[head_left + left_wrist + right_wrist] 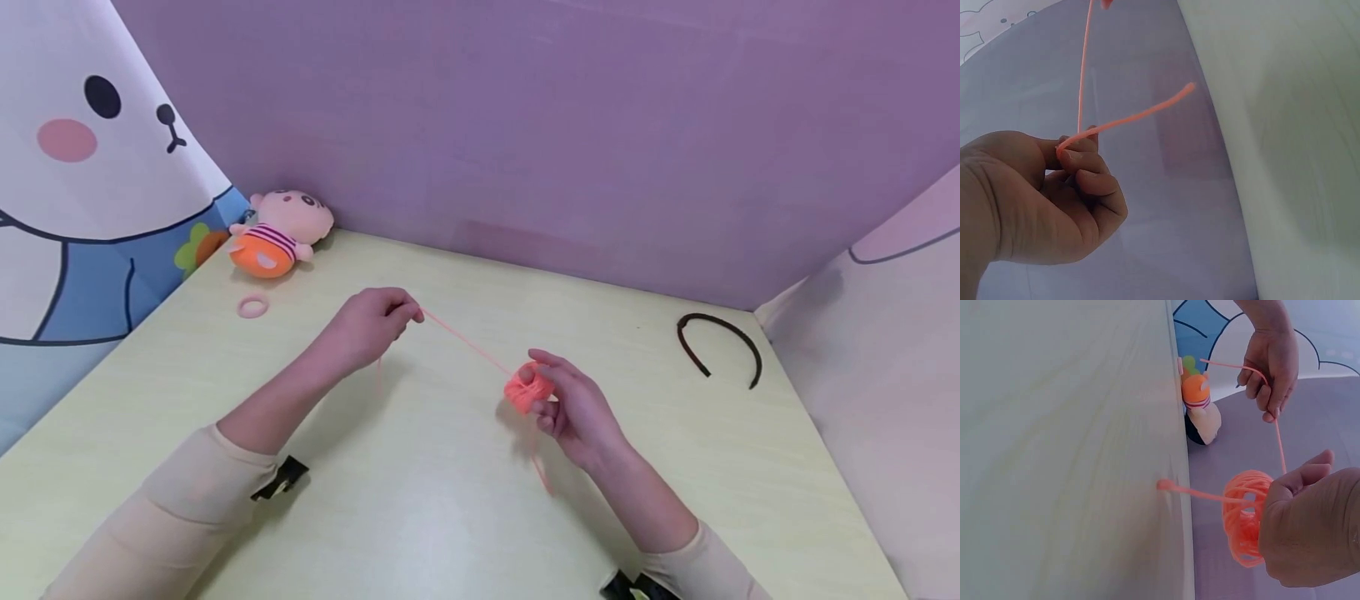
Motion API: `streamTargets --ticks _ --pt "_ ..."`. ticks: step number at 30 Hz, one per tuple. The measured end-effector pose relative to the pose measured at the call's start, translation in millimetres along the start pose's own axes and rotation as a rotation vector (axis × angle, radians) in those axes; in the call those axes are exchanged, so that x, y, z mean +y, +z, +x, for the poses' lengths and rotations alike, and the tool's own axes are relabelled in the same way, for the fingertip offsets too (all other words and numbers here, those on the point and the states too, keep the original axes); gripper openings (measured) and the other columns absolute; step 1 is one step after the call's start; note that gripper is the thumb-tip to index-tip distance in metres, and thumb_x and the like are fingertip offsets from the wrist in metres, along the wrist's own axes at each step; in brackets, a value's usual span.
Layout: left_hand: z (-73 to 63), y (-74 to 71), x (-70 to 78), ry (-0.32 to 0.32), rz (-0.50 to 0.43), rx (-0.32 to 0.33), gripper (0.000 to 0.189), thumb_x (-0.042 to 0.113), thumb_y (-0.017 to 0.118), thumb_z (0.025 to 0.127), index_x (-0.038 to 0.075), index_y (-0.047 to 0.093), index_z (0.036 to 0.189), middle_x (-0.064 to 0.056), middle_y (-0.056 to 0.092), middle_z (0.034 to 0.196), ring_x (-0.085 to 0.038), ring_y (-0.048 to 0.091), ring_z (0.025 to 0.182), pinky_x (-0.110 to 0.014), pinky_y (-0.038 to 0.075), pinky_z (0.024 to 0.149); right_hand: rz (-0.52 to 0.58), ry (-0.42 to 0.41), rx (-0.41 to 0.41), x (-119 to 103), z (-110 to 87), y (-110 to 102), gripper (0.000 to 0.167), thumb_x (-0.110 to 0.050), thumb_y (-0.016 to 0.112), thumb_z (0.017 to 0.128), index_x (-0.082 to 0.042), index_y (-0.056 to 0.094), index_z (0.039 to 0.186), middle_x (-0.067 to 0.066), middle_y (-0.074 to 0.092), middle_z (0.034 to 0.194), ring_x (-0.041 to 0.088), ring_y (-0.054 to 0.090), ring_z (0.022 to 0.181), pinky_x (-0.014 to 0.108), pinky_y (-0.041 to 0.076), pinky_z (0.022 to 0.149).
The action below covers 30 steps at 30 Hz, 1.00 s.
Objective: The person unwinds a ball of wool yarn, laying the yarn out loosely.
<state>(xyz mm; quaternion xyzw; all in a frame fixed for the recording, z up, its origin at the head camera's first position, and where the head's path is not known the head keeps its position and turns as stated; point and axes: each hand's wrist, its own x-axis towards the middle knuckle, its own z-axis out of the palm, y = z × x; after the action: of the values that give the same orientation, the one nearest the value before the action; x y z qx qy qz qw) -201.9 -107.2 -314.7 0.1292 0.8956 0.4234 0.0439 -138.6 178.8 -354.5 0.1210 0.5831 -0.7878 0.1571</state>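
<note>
A small bundle of coral-pink yarn (522, 390) sits in the fingers of my right hand (585, 408), raised over the table. In the right wrist view the yarn bundle (1244, 519) shows its wound loops, and one loose tail hangs from it. My left hand (371, 327) pinches the strand between thumb and forefinger, farther left. The strand (465, 340) runs straight between the two hands. Past the left fingertips a short free end (1141, 115) sticks out, clear in the left wrist view.
A plush doll (277, 233) in orange shorts lies at the back left corner, with a pink ring (252, 307) in front of it. Towards the right edge lies a dark headband (723, 333). A purple wall panel (525, 142) rises behind the pale table (435, 500).
</note>
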Motion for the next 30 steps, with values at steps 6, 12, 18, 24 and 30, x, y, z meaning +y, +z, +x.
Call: streamTargets --ticks 6,12,18,24,30 --pt "2.7 -7.7 -5.7 -0.053 0.024 -0.004 0.027 0.014 0.045 0.108 0.004 0.070 0.108 -0.008 0.056 0.078 -0.022 0.050 0.069 -0.036 0.041 0.062 0.016 -0.011 0.016 -0.3 -0.3 0.2 0.040 -0.013 0.052 0.105 -0.013 0.048 0.145 -0.001 0.064 0.100 0.006 0.048 0.051 0.017 0.034 0.046" --pt "7.2 -15.3 -11.9 -0.102 0.047 0.000 0.029 0.015 0.043 0.108 0.003 0.069 0.111 -0.009 0.057 0.081 -0.023 0.051 0.071 -0.036 0.042 0.064 0.036 -0.008 0.022 -0.7 -0.5 1.0 0.040 -0.012 0.051 0.105 -0.013 0.047 0.144 -0.002 0.064 0.098 0.006 0.044 0.051 0.017 0.031 0.046" --pt "9.9 -21.8 -18.3 -0.149 0.068 0.007 0.030 0.016 0.042 0.108 0.004 0.068 0.112 -0.010 0.057 0.085 -0.023 0.051 0.073 -0.036 0.042 0.065 0.047 -0.003 0.037 -1.3 -0.6 1.4 0.037 -0.014 0.050 0.106 -0.013 0.049 0.142 -0.002 0.065 0.097 0.007 0.043 0.049 0.017 0.031 0.045" --pt "11.1 -27.3 -22.9 -0.177 0.083 0.029 0.030 0.016 0.042 0.108 0.004 0.068 0.113 -0.011 0.057 0.086 -0.025 0.050 0.072 -0.036 0.042 0.063 0.033 -0.001 0.052 -1.9 -0.3 1.6 0.037 -0.014 0.051 0.105 -0.013 0.050 0.142 -0.002 0.063 0.096 0.008 0.042 0.048 0.018 0.031 0.046" --pt "13.6 -32.0 -29.3 -0.228 0.127 0.039 0.031 0.016 0.040 0.107 0.003 0.066 0.116 -0.013 0.059 0.091 -0.027 0.051 0.075 -0.036 0.044 0.063 0.039 -0.007 0.029 -2.3 -0.2 0.5 0.038 -0.012 0.049 0.104 -0.013 0.048 0.142 -0.003 0.059 0.088 0.008 0.038 0.048 0.019 0.027 0.047"
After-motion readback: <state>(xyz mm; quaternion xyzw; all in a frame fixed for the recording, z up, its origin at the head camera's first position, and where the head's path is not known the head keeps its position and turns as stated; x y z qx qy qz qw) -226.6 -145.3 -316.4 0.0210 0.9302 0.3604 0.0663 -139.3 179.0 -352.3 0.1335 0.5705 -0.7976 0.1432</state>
